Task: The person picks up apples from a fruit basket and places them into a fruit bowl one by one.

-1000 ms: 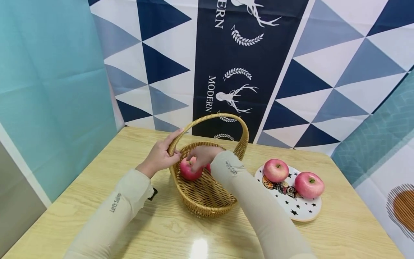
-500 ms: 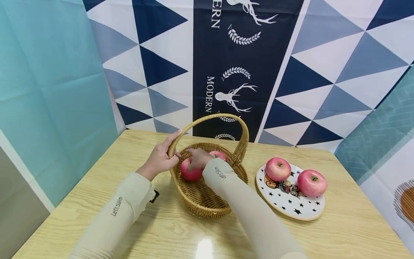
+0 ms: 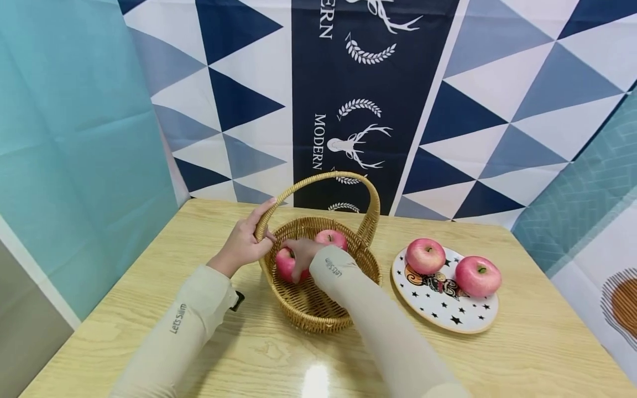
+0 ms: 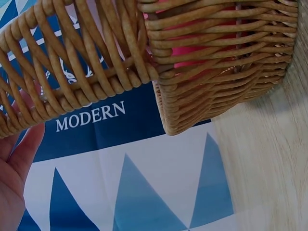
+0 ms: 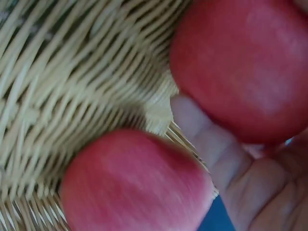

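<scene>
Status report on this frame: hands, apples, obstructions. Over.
Left hand on wicker basket handle. Right hand gripping red apple, inside basket. Second apple close beside right hand; no evident obstruction.

"MODERN" in white on wall cloth (image 3: 308, 190), sideways in head cam, plus cut-off "ERN" above; "Let's Slim" on L sleeve (image 3: 166, 342) & R sleeve (image 3: 380, 326); plate (image 3: 423, 309) print unreadable

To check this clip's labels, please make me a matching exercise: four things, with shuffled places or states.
1. Left hand
2. Right hand
3. Star-printed plate
4. Deer-print backdrop

A. Right of the wicker basket, bearing two apples
B. Behind the wooden table
C. Gripping an apple inside the basket
D. Holding the basket's handle

Pairs: 1-D, 2-C, 3-A, 4-B.
</scene>
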Tool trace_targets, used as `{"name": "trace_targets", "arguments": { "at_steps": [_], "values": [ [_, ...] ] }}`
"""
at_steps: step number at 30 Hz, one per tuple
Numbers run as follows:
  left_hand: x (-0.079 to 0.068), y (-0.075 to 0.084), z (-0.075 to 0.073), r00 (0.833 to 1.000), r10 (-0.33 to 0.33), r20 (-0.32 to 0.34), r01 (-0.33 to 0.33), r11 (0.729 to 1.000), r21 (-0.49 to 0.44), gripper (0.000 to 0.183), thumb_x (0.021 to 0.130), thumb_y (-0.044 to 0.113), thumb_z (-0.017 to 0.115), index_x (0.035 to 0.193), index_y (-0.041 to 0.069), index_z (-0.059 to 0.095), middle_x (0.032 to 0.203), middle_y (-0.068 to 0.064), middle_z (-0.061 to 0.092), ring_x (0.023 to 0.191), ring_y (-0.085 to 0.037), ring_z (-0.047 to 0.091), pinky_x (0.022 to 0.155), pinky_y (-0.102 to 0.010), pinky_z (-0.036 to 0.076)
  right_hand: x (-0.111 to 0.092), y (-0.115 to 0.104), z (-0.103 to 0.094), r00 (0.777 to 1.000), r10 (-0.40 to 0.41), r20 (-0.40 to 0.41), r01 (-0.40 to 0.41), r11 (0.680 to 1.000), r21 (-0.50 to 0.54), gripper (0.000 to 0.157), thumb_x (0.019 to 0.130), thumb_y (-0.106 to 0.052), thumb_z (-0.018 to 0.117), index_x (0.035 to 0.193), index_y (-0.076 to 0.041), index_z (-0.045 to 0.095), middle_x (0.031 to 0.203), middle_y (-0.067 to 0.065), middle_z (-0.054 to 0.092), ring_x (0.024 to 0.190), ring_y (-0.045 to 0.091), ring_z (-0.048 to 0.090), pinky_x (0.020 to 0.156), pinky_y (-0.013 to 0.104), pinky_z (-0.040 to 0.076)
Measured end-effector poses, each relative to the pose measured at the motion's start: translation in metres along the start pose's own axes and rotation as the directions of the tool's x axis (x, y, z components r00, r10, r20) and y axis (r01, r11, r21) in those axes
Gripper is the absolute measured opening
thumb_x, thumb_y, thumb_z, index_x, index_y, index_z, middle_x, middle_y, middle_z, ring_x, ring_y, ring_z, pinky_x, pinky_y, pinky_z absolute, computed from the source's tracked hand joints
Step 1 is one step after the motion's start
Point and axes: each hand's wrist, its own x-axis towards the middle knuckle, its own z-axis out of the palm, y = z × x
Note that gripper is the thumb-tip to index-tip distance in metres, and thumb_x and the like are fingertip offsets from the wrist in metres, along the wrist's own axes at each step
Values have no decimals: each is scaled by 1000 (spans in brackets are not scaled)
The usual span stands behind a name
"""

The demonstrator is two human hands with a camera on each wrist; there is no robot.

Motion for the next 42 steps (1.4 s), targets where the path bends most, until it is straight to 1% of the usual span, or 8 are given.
{"name": "trace_targets", "arguments": {
  "at_steps": [4,8,15,22,29,34,36,42],
  "values": [
    [3,2,1,999,-42,24,42,999,2,73,71,-9,52,141,4,35,72,-15,60,71,-32,67,57,-33,53,-11,1,-8,998,7,55,-3,997,-73,78,63,-13,86,132,-20,52,120,3,59,106,16,55,85,30,46],
    [4,2,2,997,-63,36,63,998,2,75,70,-9,53,142,2,35,73,-12,56,76,-33,66,60,-34,52,-23,5,-13,999,22,47,-18,997,-80,81,63,-12,85,135,-22,50,119,0,60,99,15,55,79,32,47],
    [2,-1,0,1000,3,-1,-3,999,41,79,67,-10,54,141,3,33,76,-10,58,69,-31,59,53,-26,40,-46,18,-16,987,-161,20,162,974,-156,90,62,-10,85,142,-16,44,132,7,55,110,19,54,93,37,44],
    [2,-2,0,1000,2,-14,-2,1000,25,80,66,-13,54,141,3,34,75,-9,57,70,-29,59,58,-32,47,-69,34,-31,959,-274,-66,260,950,-175,87,60,-11,82,140,-14,48,131,12,51,118,26,47,95,42,43],
    [2,-2,3,1000,19,1,-19,1000,2,80,67,-14,53,141,3,32,71,-9,54,70,-30,63,68,-44,54,-89,49,-36,959,-267,-92,248,953,-173,83,61,-14,80,137,-15,49,136,18,45,108,28,53,88,41,46],
    [2,-2,5,998,66,-5,-66,998,5,87,67,-12,54,145,16,31,71,-8,55,70,-31,64,65,-42,54,-100,57,-38,964,-248,-95,223,949,-223,82,60,-15,80,136,-17,49,133,18,47,102,28,55,85,41,48],
    [2,-3,6,997,72,-5,-72,997,9,89,67,-12,54,146,20,31,72,-8,56,71,-30,64,64,-40,54,-103,60,-39,960,-258,-114,223,941,-253,80,61,-18,80,135,-17,50,127,17,50,97,26,55,82,40,49],
    [-2,-3,6,998,55,-17,-55,998,28,88,67,-12,54,147,18,30,74,-7,57,70,-28,62,57,-31,45,-109,71,-36,925,-326,-194,249,908,-338,77,61,-25,80,132,-17,51,107,11,54,78,21,56,70,35,50]
  ]
}}
